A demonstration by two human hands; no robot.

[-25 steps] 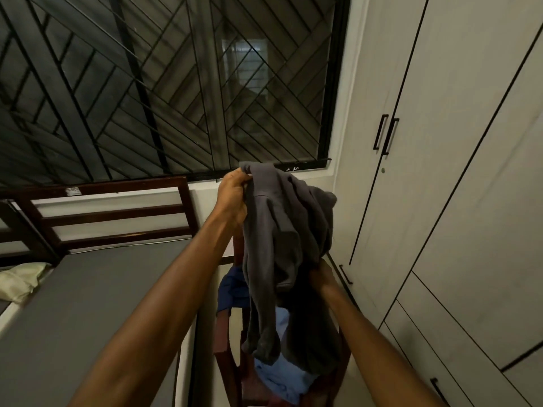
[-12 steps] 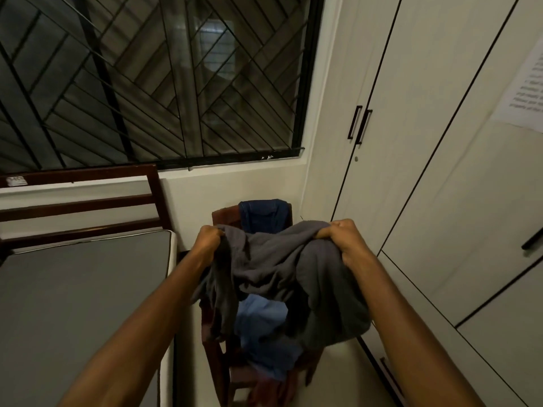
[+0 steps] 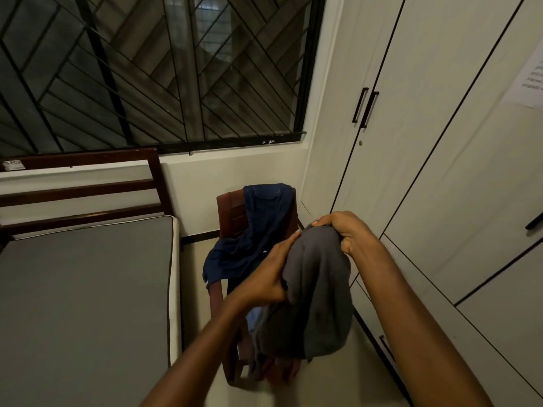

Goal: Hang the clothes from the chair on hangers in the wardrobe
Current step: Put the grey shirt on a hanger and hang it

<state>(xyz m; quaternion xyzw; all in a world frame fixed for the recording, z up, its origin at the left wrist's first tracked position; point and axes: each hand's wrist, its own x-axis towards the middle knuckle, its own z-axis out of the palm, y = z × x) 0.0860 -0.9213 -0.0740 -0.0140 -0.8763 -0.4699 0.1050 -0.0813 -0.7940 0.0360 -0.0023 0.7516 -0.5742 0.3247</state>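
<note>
Left hand [image 3: 269, 277] gripped the side of the grey garment [image 3: 317, 292], fingers curled into the fabric. Right hand [image 3: 343, 230] pinched its top edge in a closed fist. Garment hung bunched between both hands, above the chair seat, lower end drooping to the seat front.

Risks, judged: the garment was wadded up, neck and shoulders not findable, so it could go on a hanger twisted or slip off. The drooping tail could snag the chair arm or drag the light blue cloth [image 3: 253, 317] under it onto the floor. No hanger in view, and the wardrobe was closed; freeing one hand for a door would leave a one-handed hold on a bunched load, which could drop.

Surroundings, left to right: well left of the hands, the bed [image 3: 85, 289] with grey mattress and dark wooden headboard [image 3: 79, 183]. Above it, the barred window [image 3: 152, 69]. Just beyond the left hand, the wooden chair [image 3: 230, 212] with dark blue jeans [image 3: 258, 233] draped over back and seat, still to hang. Right of the hands, wardrobe [image 3: 426, 142] doors closed, black handles [image 3: 365, 108] up beyond the right hand; a paper notice [image 3: 530, 74] far right. The chair stood close against the wardrobe front and could block the nearest door swinging.
</note>
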